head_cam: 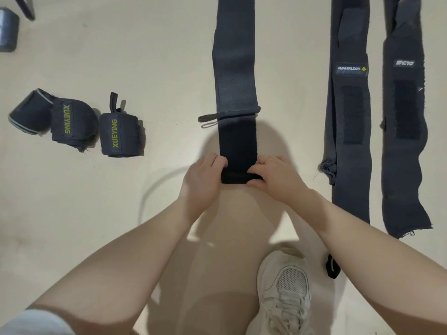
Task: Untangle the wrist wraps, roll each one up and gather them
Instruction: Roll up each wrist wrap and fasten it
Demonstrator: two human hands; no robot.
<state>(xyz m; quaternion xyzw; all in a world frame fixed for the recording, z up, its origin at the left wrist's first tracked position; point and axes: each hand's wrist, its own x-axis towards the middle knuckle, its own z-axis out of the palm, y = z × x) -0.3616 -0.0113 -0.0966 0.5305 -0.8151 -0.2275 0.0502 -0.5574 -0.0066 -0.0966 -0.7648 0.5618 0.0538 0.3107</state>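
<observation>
1. The black wrap (235, 81) lies flat on the beige floor (157, 56), its long axis running straight away from the person; its far end leaves the top of the view and its near end is turned over into a short roll (235, 177).
2. The left hand (205, 175) grips the left end of that roll, fingers curled over its edge; the right hand (273, 175), which wears a gold ring (267, 158), pinches the right end, thumb near and fingers on top; the two hands sit close, with only the width of the wrap between them.
3. A thin loop (209, 117) sticks out to the left from the black wrap's seam.
4. Right of the black wrap, two more unrolled wraps lie parallel to it: the grey wrap (350, 141) with a white-lettered label, then the outer wrap (406, 153).
5. Well left of the black wrap stand three rolled wraps in a row: a striped roll (30, 112); a roll lettered XUEYING (72, 122); and a second XUEYING roll (118, 136) nearest the black wrap.
6. A white shoe (285, 286) rests nearer than the black wrap's rolled end.
</observation>
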